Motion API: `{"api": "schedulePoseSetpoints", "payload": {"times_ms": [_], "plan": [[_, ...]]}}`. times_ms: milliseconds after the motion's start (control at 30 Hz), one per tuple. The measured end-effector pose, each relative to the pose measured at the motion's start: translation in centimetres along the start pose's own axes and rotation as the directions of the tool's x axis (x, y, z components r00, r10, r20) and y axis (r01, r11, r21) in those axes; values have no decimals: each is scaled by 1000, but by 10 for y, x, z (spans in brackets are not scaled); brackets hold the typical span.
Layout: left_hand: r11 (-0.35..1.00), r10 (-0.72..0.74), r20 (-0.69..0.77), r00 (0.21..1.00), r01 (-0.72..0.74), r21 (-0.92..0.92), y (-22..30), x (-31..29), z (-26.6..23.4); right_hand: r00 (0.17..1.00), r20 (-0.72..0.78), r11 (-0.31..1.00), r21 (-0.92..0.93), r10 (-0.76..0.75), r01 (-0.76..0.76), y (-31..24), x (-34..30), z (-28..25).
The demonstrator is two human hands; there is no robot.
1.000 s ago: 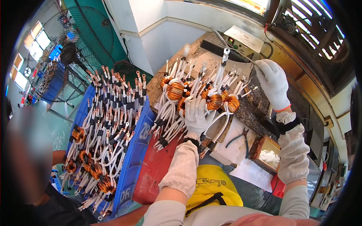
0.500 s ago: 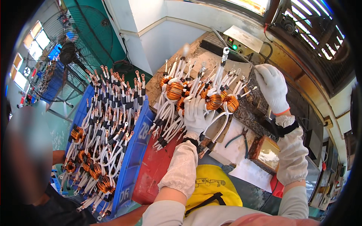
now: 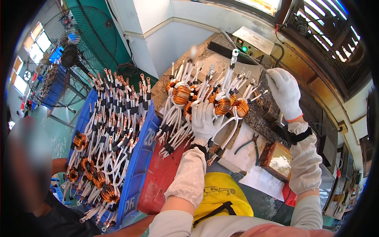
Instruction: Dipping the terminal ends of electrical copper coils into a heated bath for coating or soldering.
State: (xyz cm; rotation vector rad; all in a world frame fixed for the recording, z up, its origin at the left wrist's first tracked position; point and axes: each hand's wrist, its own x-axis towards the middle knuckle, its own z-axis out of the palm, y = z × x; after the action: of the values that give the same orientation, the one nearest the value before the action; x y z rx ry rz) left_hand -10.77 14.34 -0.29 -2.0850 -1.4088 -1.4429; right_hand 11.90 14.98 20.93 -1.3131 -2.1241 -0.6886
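Note:
My left hand (image 3: 204, 121), in a white knit glove, lies at the front of a cluster of copper-wound ring coils (image 3: 182, 95). Its fingers bend over one coil and its white leads, partly hiding them. White-sleeved leads with metal ring lugs (image 3: 234, 56) stand up behind the coils, while others hang down (image 3: 170, 140) toward the front. My right hand (image 3: 285, 93), gloved too, is raised to the right of the cluster. Its fingers are closed at the end of what looks like a thin dark rod (image 3: 258, 63); the grip itself is partly hidden.
A blue crate (image 3: 143, 146) full of similar coils and leads stands at the left, near another person's arm (image 3: 60, 165). Pliers (image 3: 256, 148) lie beside a box-like block (image 3: 278, 161). A control box (image 3: 249, 46) with a green light sits behind; a large fan (image 3: 71, 55) stands far left.

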Motion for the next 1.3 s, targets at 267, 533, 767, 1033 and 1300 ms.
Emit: {"api": "schedulePoseSetpoints", "payload": {"times_ms": [267,533,767,1033,1300], "plan": [[1000,4,-11,1000,-4,-26,0,0,3,999,-45,1000,-8,-2,2,-2,4,-1],[1000,18,-16,1000,-18,-11,-2,1,1,999,-38,1000,11,-9,10,-8,-1,3],[1000,15,-21,1000,-16,-27,-1,2,0,999,34,1000,-19,11,-10,-5,0,5],[999,23,-21,1000,-24,-30,-1,3,1,1000,16,998,-62,-11,12,-7,5,1],[999,26,-19,999,-26,-24,-1,2,2,1000,-5,999,-51,-14,13,-8,4,1]]}}
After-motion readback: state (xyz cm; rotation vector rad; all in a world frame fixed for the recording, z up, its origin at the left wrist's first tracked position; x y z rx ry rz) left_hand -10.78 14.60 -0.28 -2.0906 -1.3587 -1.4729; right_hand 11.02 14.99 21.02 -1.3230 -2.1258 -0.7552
